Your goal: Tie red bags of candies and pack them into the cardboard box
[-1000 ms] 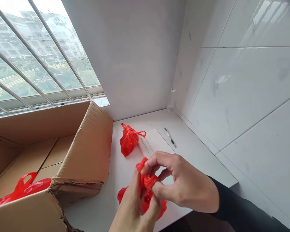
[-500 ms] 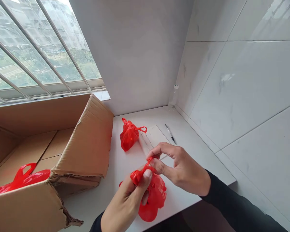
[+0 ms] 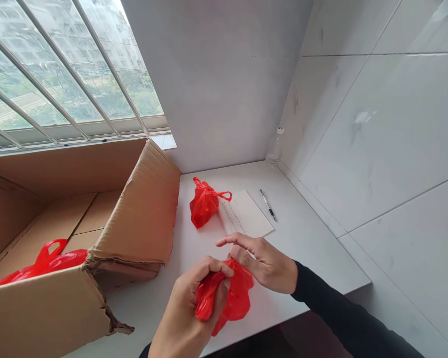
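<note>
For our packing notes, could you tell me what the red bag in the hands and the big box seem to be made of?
The red bag looks like thin glossy plastic film: it crumples and shines in the left hand. The box looks like matte brown corrugated cardboard, with ridged flaps and a torn, frayed corner.
</note>
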The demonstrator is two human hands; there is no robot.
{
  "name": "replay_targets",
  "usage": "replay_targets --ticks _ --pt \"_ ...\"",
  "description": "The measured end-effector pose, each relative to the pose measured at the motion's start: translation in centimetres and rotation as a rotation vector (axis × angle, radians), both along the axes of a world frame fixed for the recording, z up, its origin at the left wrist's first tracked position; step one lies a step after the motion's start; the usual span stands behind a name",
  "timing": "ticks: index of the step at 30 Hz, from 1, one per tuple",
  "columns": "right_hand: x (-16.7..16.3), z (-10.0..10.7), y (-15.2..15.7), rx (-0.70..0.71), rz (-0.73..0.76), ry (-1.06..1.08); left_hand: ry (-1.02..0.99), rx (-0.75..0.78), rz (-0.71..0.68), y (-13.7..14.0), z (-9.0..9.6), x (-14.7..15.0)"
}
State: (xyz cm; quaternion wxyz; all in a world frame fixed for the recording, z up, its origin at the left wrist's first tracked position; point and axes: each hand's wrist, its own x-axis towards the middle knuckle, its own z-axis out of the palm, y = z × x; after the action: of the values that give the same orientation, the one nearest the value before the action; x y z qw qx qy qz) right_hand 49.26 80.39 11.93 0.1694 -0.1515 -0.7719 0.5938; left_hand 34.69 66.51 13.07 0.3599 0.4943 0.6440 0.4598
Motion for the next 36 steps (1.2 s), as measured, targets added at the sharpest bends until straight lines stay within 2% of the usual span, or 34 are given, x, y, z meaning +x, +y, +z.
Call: replay_targets --ticks 4,7,10,17,21,25,28,31,33,36 --pt "-0.1 -1.4 -0.1 -0.085 0.015 -0.075 0.498 0.304 0.101 -0.2 -2.0 0.2" --pt "0.0 -1.9 -0.1 -0.135 0.168 -0.095 0.613 0.409 0.117 -0.2 -3.3 0.3" --pt "0.1 -2.1 0.1 -0.106 0.167 -0.083 0.634 0.428 0.147 -0.2 -4.1 0.2" --pt "0.7 -1.3 -0.3 0.138 -0.097 -0.005 0.675 0.353 0.051 -0.9 -5.3 -0.2" --pt "1.6 -1.7 -0.5 0.141 -0.158 -0.06 0.751 0.311 0.066 -2.2 -6.4 -0.5" --pt "3.6 -3.4 0.4 0.09 -0.217 -0.186 0.795 0.271 0.128 -4.7 -8.3 -1.5" --pt "5.3 -5.3 1.5 0.052 -0.301 -0.243 0.716 0.151 0.248 -6.5 -9.7 -1.9" --pt "5.8 -6.1 2.0 0.023 -0.322 -0.298 0.49 0.066 0.375 -6.9 -9.8 -1.1" --pt "5.5 -5.4 1.5 0.053 -0.364 -0.292 0.299 0.036 0.436 -6.4 -9.0 -0.1" --pt "5.5 -2.1 -0.4 0.131 -0.492 -0.175 0.041 -0.031 0.508 -5.2 -7.3 1.5"
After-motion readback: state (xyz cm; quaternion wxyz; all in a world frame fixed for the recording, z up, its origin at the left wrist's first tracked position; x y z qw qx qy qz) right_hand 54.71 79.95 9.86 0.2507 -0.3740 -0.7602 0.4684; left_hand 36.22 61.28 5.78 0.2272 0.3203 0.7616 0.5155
